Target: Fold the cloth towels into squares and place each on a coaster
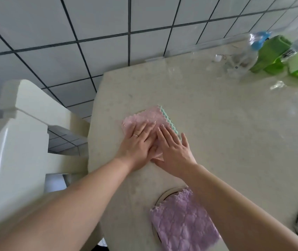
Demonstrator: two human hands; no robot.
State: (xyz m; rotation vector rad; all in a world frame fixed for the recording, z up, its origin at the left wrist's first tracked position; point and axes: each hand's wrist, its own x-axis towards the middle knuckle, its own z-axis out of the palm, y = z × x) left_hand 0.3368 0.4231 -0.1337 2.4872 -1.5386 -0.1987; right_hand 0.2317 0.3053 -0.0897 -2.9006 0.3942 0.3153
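1. Head view: both hands lie flat on a folded pink towel (145, 118) near the left edge of the pale desk (226, 127).
2. The left hand (138, 144) has straight, spread fingers pressing down on the pink cloth; a ring shows on one finger. Its grip is fully flat, curled round nothing.
3. The right hand (174, 151) lies just beside it, fingers straight, palm down, partly on the towel and partly on the desk. Its grip is equally flat, with no pinch.
4. A mint-green zigzag edge (169, 120) shows along the pink towel's right side; whether it is a second cloth or the reverse face cannot be told.
5. Nearer the camera, a folded lilac towel (182, 223) rests on a round coaster (164, 195), whose rim shows at its upper left.
6. At the desk's far right stand a clear plastic bottle (244, 57) and green packets (275, 53).
7. A white chair (21, 124) stands left of the desk, against a white tiled floor (72, 33).
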